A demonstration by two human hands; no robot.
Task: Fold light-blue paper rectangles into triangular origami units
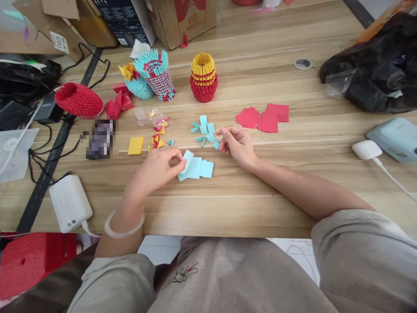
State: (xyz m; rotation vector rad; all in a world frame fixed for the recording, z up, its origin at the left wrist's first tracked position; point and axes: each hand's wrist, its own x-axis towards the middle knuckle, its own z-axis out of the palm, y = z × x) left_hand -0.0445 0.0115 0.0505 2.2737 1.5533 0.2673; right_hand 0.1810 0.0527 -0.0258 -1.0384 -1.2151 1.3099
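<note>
Between the thumb and finger of my left hand (159,168) is a light blue paper sheet (187,161), its far edge lifted above several flat blue sheets (194,168) on the table. My right hand (239,145) has its fingers drawn together beside a loose group of small folded blue pieces (203,129); its fingertips are at a blue piece (216,145) on the group's near right side. Red paper squares (269,121) lie spread beyond my right hand. A yellow paper stack (136,145) and small yellow and red folded pieces (157,141) are beyond my left hand.
A red and yellow paper vase (203,78), a blue and red one (159,78) and a red one (79,100) stand or lie farther back. Boxes (182,21) line the back. A white power bank (71,203) is at left, a black bag (374,65) at right.
</note>
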